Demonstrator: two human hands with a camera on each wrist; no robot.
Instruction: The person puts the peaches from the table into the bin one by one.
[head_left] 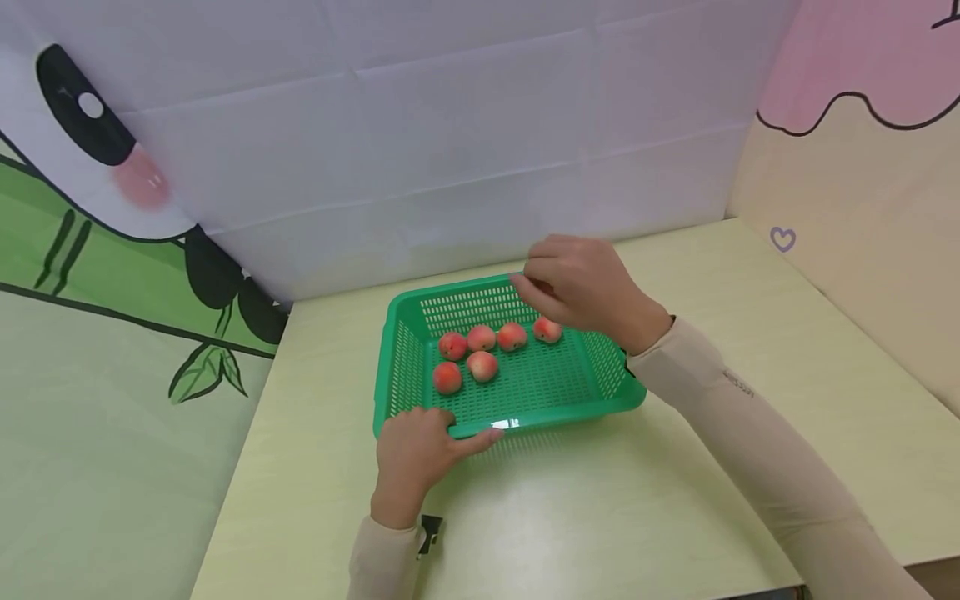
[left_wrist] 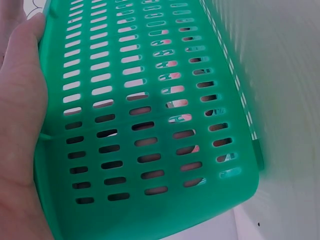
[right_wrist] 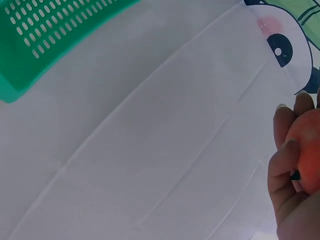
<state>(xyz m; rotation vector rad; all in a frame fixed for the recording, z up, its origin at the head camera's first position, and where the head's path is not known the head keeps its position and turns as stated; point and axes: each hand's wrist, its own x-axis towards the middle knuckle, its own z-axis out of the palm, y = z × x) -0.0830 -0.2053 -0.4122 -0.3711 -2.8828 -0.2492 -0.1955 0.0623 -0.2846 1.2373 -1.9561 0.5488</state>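
A green plastic basket point(head_left: 562, 414) with slotted walls is on the table, holding several red-and-cream peaches point(head_left: 447, 377), mostly toward its left and back. My left hand point(head_left: 416, 454) grips the near-left part of the rim, fingers over the edge and thumb along the outer front. Over the basket's back-right part is my right hand point(head_left: 573, 283), fingers curled. The right wrist view shows a reddish peach point(right_wrist: 307, 145) held between its fingers and thumb; in the head view the hand hides that fruit. One peach point(head_left: 547, 330) lies in the basket below this hand, partly covered by it.
The pale yellow table point(head_left: 315, 500) extends around the basket on every side. Behind it hangs a whitish cloth backdrop point(head_left: 465, 150), with a green printed panel point(head_left: 112, 350) at left and a cream one point(head_left: 862, 217) at right.
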